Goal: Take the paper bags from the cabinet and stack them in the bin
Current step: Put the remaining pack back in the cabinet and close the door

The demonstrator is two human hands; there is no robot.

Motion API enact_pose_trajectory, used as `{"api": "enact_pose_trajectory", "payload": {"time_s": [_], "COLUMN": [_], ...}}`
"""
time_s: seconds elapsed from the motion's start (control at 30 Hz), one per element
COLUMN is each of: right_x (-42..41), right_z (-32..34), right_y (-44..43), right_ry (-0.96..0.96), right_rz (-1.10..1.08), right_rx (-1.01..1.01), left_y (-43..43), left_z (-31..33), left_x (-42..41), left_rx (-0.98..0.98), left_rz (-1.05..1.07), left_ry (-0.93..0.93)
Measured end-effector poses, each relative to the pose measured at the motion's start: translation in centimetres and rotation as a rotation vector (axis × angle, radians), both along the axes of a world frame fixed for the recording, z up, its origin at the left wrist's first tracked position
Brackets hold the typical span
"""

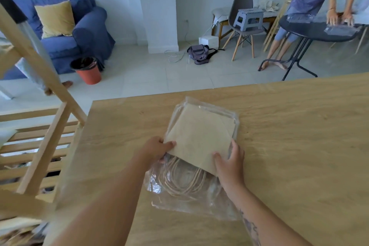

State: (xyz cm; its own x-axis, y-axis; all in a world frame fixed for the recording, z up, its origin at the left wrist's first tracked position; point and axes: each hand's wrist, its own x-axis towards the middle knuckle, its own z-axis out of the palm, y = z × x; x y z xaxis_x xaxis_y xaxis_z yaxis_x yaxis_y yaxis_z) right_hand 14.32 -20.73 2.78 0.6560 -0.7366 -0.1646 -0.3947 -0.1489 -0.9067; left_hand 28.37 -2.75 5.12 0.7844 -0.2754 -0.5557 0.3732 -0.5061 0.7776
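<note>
While the table (279, 146) carries the work, no cabinet and no dedicated bin can be identified with certainty in this view; a slatted wooden frame (40, 142) stands at the left edge, and whether it is the cabinet cannot be told.

On the table, near its middle, lies a clear tray (235, 118) with a stack of flat paper bags (199, 136) resting in it. If this tray is the bin, the stacking step is under way rather than complete. The bags sit skewed against the tray walls, with their near end overhanging the tray. Under that end lies a loose plastic wrap (189, 205), and the bags' cord handles (183, 179) trail across it.

The left hand (157, 148) grips the near-left corner of the top bag, thumb on top and fingers below. The right hand (229, 164) presses flat on the near-right corner, fingers spread, thumb along the bag edge; it does not appear to be closed around anything.

Judged status: at least one batch of bags is out of storage and at the tray. Remaining work, as an estimate: square the stack, seat it fully, clear the handles, and fetch any further bags; how many remain is not visible.
</note>
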Motion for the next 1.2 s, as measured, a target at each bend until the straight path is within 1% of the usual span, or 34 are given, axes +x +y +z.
{"api": "enact_pose_trajectory", "payload": {"time_s": [0.1,0.2,0.27,0.37,0.5,0.67,0.77,0.93,1.1,1.2], "right_x": [-2.1,-3.9,-5.0,-7.1,-10.1,-13.2,-14.7,-17.9,-21.7,-24.6], "right_z": [0.8,0.6,0.5,1.1,1.3,1.5,1.9,2.4,2.4,2.1], "right_y": [-0.8,-2.3,-2.8,-2.5,-1.6,0.4,1.6,3.5,5.4,6.9], "right_ry": [-0.014,0.03,0.043,0.058,0.067,0.23,0.259,0.284,0.289,0.286], "right_rz": [-0.057,-0.042,0.011,0.122,0.233,0.376,0.429,0.442,0.434,0.413], "right_rx": [0.202,0.438,0.61,0.724,0.774,0.714,0.695,0.669,0.642,0.657], "left_y": [1.5,3.1,4.1,5.7,7.8,10.3,12.0,14.7,16.5,17.8], "left_z": [-0.3,-0.6,-0.9,-1.3,-1.6,-0.6,-0.2,-0.6,-1.1,-1.3], "left_x": [-3.8,-8.2,-11.4,-16.0,-22.2,-28.2,-30.6,-34.0,-37.0,-39.0], "left_rx": [-0.032,-0.075,-0.098,-0.123,-0.168,-0.255,-0.277,-0.28,-0.317,-0.324], "left_rz": [0.08,0.151,0.21,0.307,0.411,0.464,0.482,0.412,0.495,0.477], "left_ry": [-0.018,-0.002,0.012,0.015,0.064,0.112,0.126,0.176,0.178,0.186]}}
